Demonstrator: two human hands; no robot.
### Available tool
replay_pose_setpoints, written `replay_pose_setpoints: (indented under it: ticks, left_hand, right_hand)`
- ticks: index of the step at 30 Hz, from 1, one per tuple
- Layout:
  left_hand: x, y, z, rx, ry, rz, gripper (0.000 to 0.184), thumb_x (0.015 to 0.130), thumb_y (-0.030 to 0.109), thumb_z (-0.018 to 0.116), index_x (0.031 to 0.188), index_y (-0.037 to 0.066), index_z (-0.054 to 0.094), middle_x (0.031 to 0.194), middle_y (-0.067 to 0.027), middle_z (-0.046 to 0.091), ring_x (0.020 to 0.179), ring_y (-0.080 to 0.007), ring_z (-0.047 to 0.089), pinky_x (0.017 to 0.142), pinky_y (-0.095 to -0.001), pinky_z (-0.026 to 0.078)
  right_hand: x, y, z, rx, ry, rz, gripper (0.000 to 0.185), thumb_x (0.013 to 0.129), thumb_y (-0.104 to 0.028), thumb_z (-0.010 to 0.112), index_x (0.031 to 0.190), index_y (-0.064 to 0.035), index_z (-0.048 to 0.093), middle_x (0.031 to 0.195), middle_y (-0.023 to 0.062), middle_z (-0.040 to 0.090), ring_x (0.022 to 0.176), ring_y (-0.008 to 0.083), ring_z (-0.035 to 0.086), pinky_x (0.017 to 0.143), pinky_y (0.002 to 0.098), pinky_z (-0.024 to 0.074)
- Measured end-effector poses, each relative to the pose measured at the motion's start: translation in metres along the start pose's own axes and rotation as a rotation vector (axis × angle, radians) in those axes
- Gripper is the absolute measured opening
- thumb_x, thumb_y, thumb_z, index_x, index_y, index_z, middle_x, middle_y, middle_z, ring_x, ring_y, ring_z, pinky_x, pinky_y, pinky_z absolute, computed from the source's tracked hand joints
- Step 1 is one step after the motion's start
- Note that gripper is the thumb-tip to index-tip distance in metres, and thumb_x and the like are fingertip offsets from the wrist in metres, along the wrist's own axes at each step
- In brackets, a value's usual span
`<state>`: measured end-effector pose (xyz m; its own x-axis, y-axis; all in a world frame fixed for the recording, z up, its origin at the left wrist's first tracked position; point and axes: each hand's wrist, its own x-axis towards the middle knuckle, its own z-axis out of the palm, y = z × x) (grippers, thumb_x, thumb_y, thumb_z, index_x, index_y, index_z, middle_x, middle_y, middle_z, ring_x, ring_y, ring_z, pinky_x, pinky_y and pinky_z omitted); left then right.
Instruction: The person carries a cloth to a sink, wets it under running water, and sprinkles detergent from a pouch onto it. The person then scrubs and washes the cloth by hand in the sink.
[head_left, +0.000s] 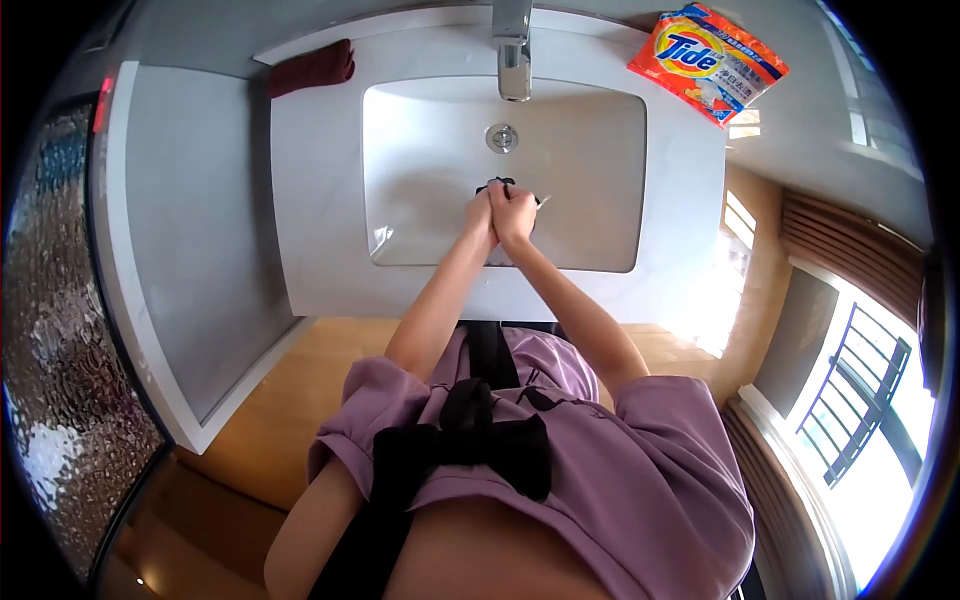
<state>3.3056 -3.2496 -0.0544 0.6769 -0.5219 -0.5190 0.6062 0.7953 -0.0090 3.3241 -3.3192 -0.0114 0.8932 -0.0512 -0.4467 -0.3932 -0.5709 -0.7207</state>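
Observation:
Over the white sink basin (pixel 590 220) my two hands are pressed together. My left hand (pixel 481 212) and my right hand (pixel 514 212) are both closed around a bunched black cloth (pixel 506 181). Only small dark edges of it stick out above the knuckles and beside the right hand; the rest is hidden in my grip. Its exact kind does not show. The drain (pixel 502 138) lies just beyond my hands, with the metal faucet (pixel 514 60) above it. I see no clear stream of water from the spout.
An orange Tide detergent bag (pixel 708 62) lies on the counter's back right corner. A folded dark red cloth (pixel 312 68) rests at the back left. The white counter (pixel 325 200) surrounds the basin. A window (pixel 860 390) is at the right, textured glass (pixel 75 330) at the left.

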Motion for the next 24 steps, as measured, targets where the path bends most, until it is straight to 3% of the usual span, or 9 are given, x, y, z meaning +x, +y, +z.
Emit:
replay_pose_setpoints:
  ticks: [2, 3, 4, 6, 10, 16, 18, 20, 24]
  left_hand:
    - [-0.001, -0.018, 0.051, -0.157, 0.746, 0.384, 0.021, 0.082, 0.020, 0.042, 0.070, 0.007, 0.053, 0.057, -0.0060, 0.051, 0.037, -0.0156, 0.043, 0.031, -0.0322, 0.031]
    - [0.006, -0.023, 0.007, 0.098, 0.572, 0.283, 0.020, 0.084, 0.021, 0.041, 0.073, 0.009, 0.052, 0.062, -0.0054, 0.054, 0.044, -0.0155, 0.049, 0.036, -0.0304, 0.037]
    - [0.007, -0.023, 0.030, 0.083, 0.725, 0.334, 0.020, 0.084, 0.024, 0.043, 0.073, 0.009, 0.051, 0.064, -0.0052, 0.054, 0.047, -0.0166, 0.050, 0.038, -0.0291, 0.039]
    - [0.006, -0.013, 0.041, 0.027, 0.619, 0.375, 0.019, 0.081, 0.026, 0.051, 0.076, 0.008, 0.054, 0.068, -0.0050, 0.057, 0.051, -0.0164, 0.053, 0.042, -0.0284, 0.042]
    - [-0.020, 0.020, 0.025, 0.263, 0.478, 0.375, 0.040, 0.072, 0.028, 0.067, 0.101, 0.003, 0.054, 0.093, -0.0087, 0.060, 0.081, -0.0181, 0.060, 0.072, -0.0280, 0.048]
    - [-0.070, 0.026, 0.010, 0.739, 0.576, 0.124, 0.061, 0.069, 0.031, 0.072, 0.112, -0.003, 0.045, 0.109, -0.0124, 0.053, 0.098, -0.0189, 0.054, 0.081, -0.0296, 0.045]
    - [-0.069, 0.023, 0.002, 0.695, 0.453, 0.231, 0.063, 0.068, 0.039, 0.072, 0.108, -0.005, 0.049, 0.111, -0.0111, 0.051, 0.100, -0.0192, 0.051, 0.085, -0.0290, 0.039]
    - [-0.065, 0.018, -0.002, 0.610, 0.444, 0.351, 0.062, 0.070, 0.042, 0.069, 0.108, -0.003, 0.049, 0.109, -0.0098, 0.052, 0.099, -0.0182, 0.051, 0.086, -0.0294, 0.038]
    - [-0.052, 0.013, 0.008, 0.340, 0.551, 0.641, 0.057, 0.074, 0.048, 0.063, 0.106, 0.002, 0.052, 0.103, -0.0065, 0.054, 0.097, -0.0145, 0.050, 0.087, -0.0305, 0.035]
  right_hand:
    - [0.032, 0.005, 0.007, -0.124, 0.066, -0.041, 0.037, 0.073, -0.034, 0.056, 0.062, 0.0018, 0.060, 0.062, 0.0221, 0.056, 0.058, 0.0352, 0.057, 0.061, 0.0402, 0.0453]
    - [0.047, 0.008, 0.006, -0.108, 0.039, 0.000, 0.038, 0.073, -0.035, 0.057, 0.064, 0.0016, 0.060, 0.062, 0.0215, 0.057, 0.059, 0.0337, 0.057, 0.062, 0.0398, 0.0453]
    - [0.062, 0.009, 0.006, -0.085, 0.017, 0.039, 0.038, 0.073, -0.036, 0.057, 0.066, 0.0014, 0.061, 0.063, 0.0209, 0.058, 0.059, 0.0321, 0.058, 0.063, 0.0394, 0.0452]
    - [0.085, 0.016, 0.003, 0.099, -0.053, 0.028, 0.043, 0.072, -0.040, 0.060, 0.069, 0.0031, 0.061, 0.063, 0.0167, 0.060, 0.060, 0.0250, 0.058, 0.063, 0.0374, 0.0451]
    - [0.095, -0.012, -0.051, 0.548, -0.188, 0.095, 0.027, 0.071, -0.025, 0.071, 0.080, -0.0013, 0.061, 0.072, 0.0047, 0.061, 0.065, 0.0132, 0.055, 0.057, 0.0277, 0.0435]
    - [0.142, 0.017, -0.070, -0.045, -0.246, -0.339, 0.021, 0.081, -0.023, 0.060, 0.090, -0.0035, 0.059, 0.079, 0.0028, 0.059, 0.071, 0.0102, 0.052, 0.064, 0.0247, 0.0414]
    - [0.125, 0.007, -0.070, -0.081, -0.163, -0.346, 0.021, 0.084, -0.022, 0.055, 0.090, -0.0018, 0.058, 0.075, 0.0015, 0.056, 0.068, 0.0095, 0.050, 0.063, 0.0242, 0.0405]
    - [0.117, 0.004, -0.067, 0.314, -0.108, -0.081, 0.023, 0.085, -0.024, 0.054, 0.086, -0.0013, 0.059, 0.067, 0.0005, 0.053, 0.064, 0.0090, 0.046, 0.059, 0.0243, 0.0390]
    - [0.089, 0.008, -0.053, 0.285, 0.036, -0.208, 0.034, 0.086, -0.030, 0.053, 0.069, -0.0007, 0.051, 0.060, -0.0029, 0.041, 0.059, 0.0064, 0.034, 0.052, 0.0236, 0.0323]
